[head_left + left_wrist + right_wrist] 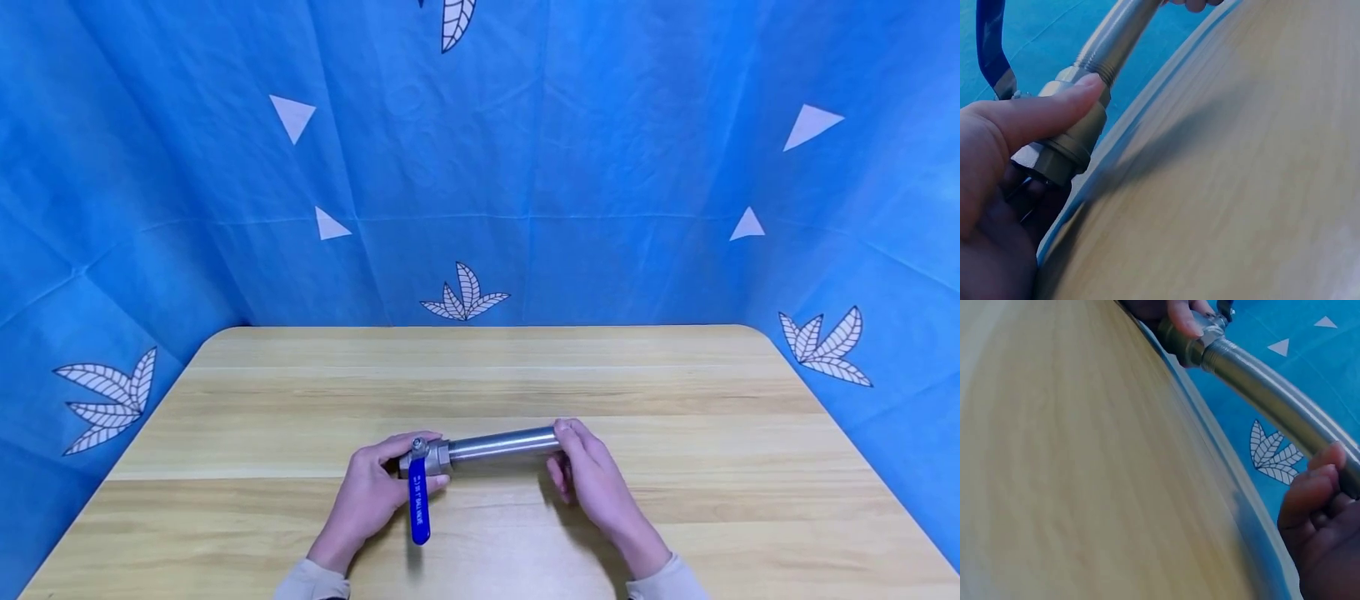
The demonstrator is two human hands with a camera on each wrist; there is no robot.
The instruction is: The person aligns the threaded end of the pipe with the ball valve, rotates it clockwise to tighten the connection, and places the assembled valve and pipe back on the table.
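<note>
Left hand (367, 493) grips ball valve (433, 459) between thumb and fingers; blue lever (419, 504) crosses above the thumb, toward the person. Steel pipe (502, 444), threaded end at the valve, spans from left fingertips to right hand (598, 492), whose fingers pinch its far end.

Your left sleeve (306, 578), bottom of frame, left of centre: pale grey, plain, ending at the wrist; dark trim (340, 592) visible lower right.
Your right sleeve (669, 581), bottom of frame, right of centre: same pale grey, same wrist length.
Your left grip (371, 490) and right grip (597, 483): bare human hands, ungloved.
</note>
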